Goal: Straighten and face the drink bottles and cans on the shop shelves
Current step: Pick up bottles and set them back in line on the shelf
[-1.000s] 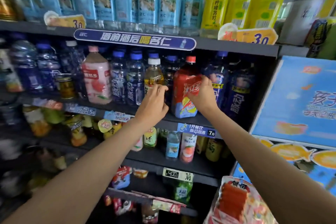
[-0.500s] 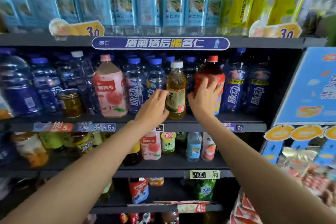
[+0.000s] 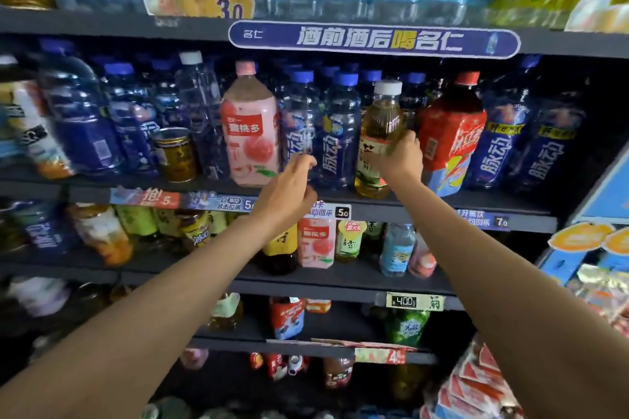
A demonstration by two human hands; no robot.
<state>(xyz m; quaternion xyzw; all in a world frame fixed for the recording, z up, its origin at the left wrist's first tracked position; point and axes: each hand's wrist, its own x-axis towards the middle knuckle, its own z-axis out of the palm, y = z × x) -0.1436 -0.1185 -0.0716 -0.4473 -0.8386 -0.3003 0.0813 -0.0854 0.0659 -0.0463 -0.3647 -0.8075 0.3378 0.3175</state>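
— While the right hand (image 3: pixel 400 158) grips the yellow tea bottle (image 3: pixel 379 136), where does that bottle stand?
— Upright on the second shelf (image 3: pixel 442 202), between a blue bottle (image 3: pixel 338 136) and the red bottle (image 3: pixel 449 133).
— And the left hand (image 3: pixel 289 192)?
— Raised in front of the blue bottles, just right of the pink peach bottle (image 3: pixel 250 133), fingers loosely curled, holding nothing.
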